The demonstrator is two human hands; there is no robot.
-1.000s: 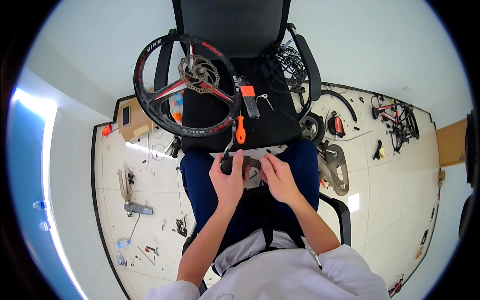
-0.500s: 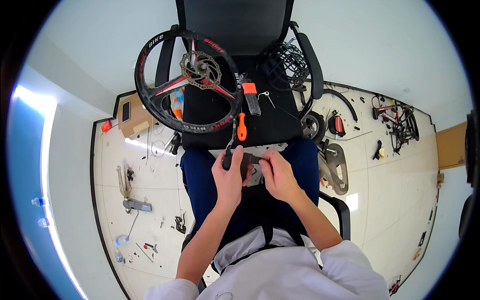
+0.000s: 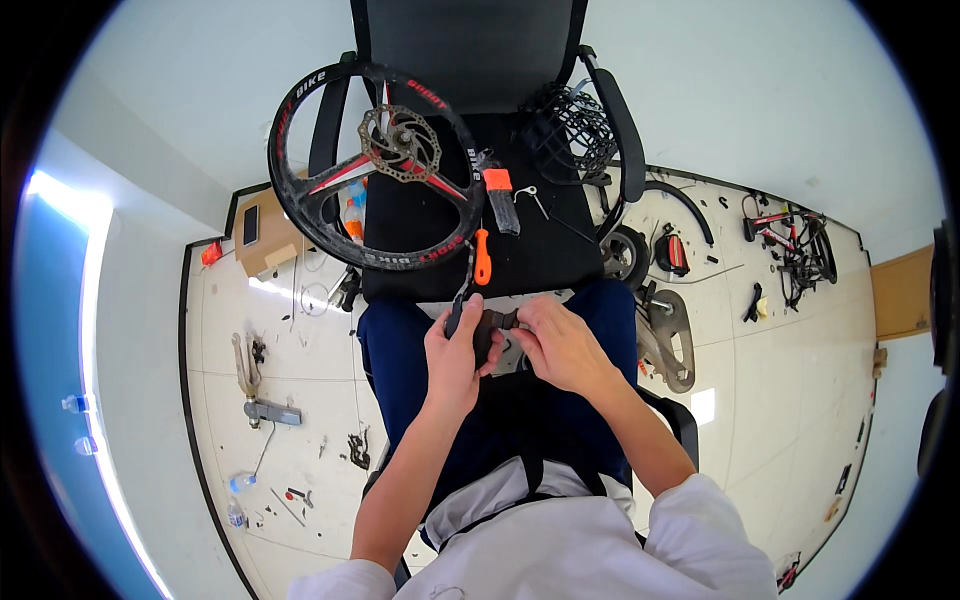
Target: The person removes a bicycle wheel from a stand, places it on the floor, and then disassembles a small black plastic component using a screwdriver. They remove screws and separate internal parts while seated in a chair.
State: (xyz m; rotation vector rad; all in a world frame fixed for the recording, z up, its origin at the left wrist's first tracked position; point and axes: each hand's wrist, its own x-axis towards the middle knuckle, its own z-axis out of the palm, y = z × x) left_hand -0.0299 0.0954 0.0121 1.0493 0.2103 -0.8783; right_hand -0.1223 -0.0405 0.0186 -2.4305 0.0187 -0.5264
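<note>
Above my lap, my left hand [image 3: 459,352] is wrapped round a dark rounded part [image 3: 484,338], its thumb lying along the top. A thin, dark lever-like piece [image 3: 464,275] points up from that hand toward the chair. With closed fingers, my right hand [image 3: 562,343] pinches the narrow dark end [image 3: 507,320] on the part's right side. The part's exact kind does not show, and my fingers hide much of it. Just beyond my hands, a screwdriver [image 3: 483,260] with an orange handle lies on the black chair seat [image 3: 540,250].
A three-spoke wheel [image 3: 378,262] with a brake disc rests on the seat's left. Beside it are an orange-topped packet [image 3: 503,205], a small metal tool [image 3: 532,198] and a black basket [image 3: 570,135]. Bike parts litter the floor, including a fork [image 3: 247,365] and a frame [image 3: 790,240].
My right hand has turned slightly, its fingers curling further over the narrow end. My left hand keeps its hold, and the dark part is tilted a little differently.
</note>
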